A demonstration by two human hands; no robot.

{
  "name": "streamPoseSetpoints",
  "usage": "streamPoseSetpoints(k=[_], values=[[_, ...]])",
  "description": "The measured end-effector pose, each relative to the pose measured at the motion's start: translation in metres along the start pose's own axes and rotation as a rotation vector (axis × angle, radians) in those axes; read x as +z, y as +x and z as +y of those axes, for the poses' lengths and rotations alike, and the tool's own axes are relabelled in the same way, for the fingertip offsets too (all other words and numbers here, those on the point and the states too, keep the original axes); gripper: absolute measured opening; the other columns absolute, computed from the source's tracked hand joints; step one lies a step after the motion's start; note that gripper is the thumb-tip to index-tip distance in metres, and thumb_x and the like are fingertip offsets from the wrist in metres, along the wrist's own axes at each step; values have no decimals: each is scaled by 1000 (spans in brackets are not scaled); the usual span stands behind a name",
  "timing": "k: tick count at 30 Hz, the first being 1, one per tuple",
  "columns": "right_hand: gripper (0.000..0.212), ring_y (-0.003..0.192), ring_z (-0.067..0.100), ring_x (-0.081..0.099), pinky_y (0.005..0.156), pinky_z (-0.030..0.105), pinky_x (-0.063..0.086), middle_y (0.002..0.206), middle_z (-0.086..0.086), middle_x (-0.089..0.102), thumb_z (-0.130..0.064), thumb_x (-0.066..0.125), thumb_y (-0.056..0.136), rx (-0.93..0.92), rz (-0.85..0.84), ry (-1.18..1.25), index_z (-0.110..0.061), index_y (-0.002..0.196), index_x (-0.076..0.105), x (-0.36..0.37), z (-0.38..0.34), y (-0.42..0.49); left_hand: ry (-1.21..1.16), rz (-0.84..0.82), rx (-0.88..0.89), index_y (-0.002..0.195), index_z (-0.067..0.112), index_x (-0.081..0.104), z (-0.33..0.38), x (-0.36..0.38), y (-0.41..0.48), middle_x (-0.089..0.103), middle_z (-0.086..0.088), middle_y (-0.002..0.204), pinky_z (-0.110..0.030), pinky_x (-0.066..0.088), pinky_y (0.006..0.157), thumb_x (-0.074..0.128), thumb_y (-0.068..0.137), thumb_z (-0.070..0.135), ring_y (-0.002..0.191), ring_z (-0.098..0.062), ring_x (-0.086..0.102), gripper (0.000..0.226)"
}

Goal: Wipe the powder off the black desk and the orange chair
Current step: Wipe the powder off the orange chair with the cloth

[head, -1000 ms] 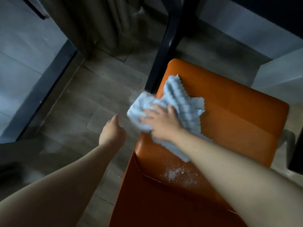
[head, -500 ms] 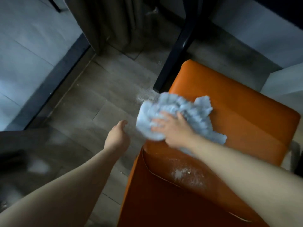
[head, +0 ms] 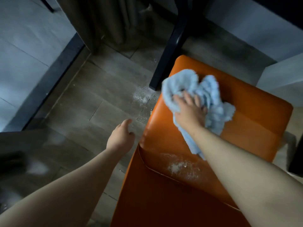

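Observation:
The orange chair fills the lower right, seen from above. A crumpled light blue cloth lies on its seat, and my right hand presses flat on it and holds it. A patch of white powder sits on the seat near the chair back, just left of my right forearm. My left hand hovers over the floor left of the chair, fingers loosely apart and holding nothing. The black desk's leg stands beyond the seat's far left corner, and the desk top shows only as a dark edge at the upper right.
Spilled powder lies on the grey plank floor by the desk leg. A dark curtain hangs at the top centre. A pale wall with a dark skirting strip runs along the left. A white panel stands at the right.
My right hand has slid the cloth to the right and further onto the seat, away from its left edge. The left hand has stayed beside the chair.

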State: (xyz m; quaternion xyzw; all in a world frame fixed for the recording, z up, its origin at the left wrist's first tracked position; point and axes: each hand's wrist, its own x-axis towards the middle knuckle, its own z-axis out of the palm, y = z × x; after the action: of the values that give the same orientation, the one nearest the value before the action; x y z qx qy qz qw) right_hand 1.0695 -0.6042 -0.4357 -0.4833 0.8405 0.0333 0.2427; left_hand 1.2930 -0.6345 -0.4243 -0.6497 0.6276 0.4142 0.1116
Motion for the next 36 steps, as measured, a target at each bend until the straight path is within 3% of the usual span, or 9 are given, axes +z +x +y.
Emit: streamPoseSetpoints(k=[3, 7, 9, 16, 19, 21, 25, 28, 36], values=[[56, 141, 28, 9, 109, 55, 19, 154, -3, 16, -32, 48, 87, 404, 61, 268, -39, 140, 31, -4, -11, 2, 14, -10, 31, 142, 23, 34, 14, 5, 1, 47, -8, 139, -35, 42, 96, 44, 85, 7, 124, -26, 47, 60], [54, 145, 21, 0, 106, 53, 16, 157, -12, 14, -35, 50, 89, -363, -133, -10, -43, 140, 34, 25, -42, -34, -15, 16, -5, 129, 15, 47, 44, 11, 10, 53, -13, 130, -35, 40, 92, 41, 88, 10, 117, -33, 50, 42], [56, 145, 18, 3, 105, 53, 16, 157, -12, 15, -36, 51, 87, -558, -147, -159, -42, 140, 33, 16, -25, -14, -1, 46, -13, 123, 14, 49, 55, 12, 15, 55, -13, 126, -33, 40, 85, 39, 88, 10, 112, -33, 52, 37], [55, 140, 29, 16, 103, 55, 23, 154, -4, 20, -39, 48, 87, 560, 187, 236, -33, 139, 32, -38, 98, 21, 126, -48, 196, 147, 23, 24, 88, 22, 24, 29, -2, 152, -26, 38, 76, 41, 83, 1, 129, -26, 42, 70], [53, 141, 31, 10, 100, 59, 24, 154, -2, 15, -38, 44, 89, 705, 150, 334, -32, 139, 28, -41, 92, 31, 147, -108, 118, 151, 23, 5, 108, 29, 29, 15, 1, 157, -24, 40, 58, 38, 83, -3, 123, -27, 47, 80], [55, 143, 28, 4, 104, 60, 18, 155, -5, 13, -38, 47, 88, 525, 137, 306, -37, 139, 29, -37, 59, 45, 205, -129, 62, 151, 17, 0, 119, 31, 34, 13, -3, 158, -29, 46, 75, 34, 88, -4, 131, -27, 40, 75], [48, 143, 25, 2, 105, 61, 15, 154, -11, 18, -43, 46, 90, -183, 4, 137, -43, 136, 36, -37, -12, 73, 335, -166, 93, 150, 13, 9, 122, 31, 41, 12, -1, 158, -35, 32, 105, 32, 87, -3, 141, -23, 24, 70], [49, 143, 22, 2, 104, 58, 15, 155, -13, 16, -48, 42, 91, -294, -61, 7, -43, 138, 32, -41, -7, 91, 351, -139, 147, 150, 19, 10, 125, 30, 37, 9, 5, 158, -43, 31, 109, 35, 81, -2, 143, -22, 18, 76], [59, 137, 30, 21, 103, 60, 20, 146, 5, 29, -55, 47, 82, 796, 217, 288, -34, 135, 35, -62, 195, 45, 566, -132, 443, 151, 22, -1, 161, 32, 41, -4, 4, 159, -41, 22, 114, 44, 93, 18, 146, -18, 2, 73]])
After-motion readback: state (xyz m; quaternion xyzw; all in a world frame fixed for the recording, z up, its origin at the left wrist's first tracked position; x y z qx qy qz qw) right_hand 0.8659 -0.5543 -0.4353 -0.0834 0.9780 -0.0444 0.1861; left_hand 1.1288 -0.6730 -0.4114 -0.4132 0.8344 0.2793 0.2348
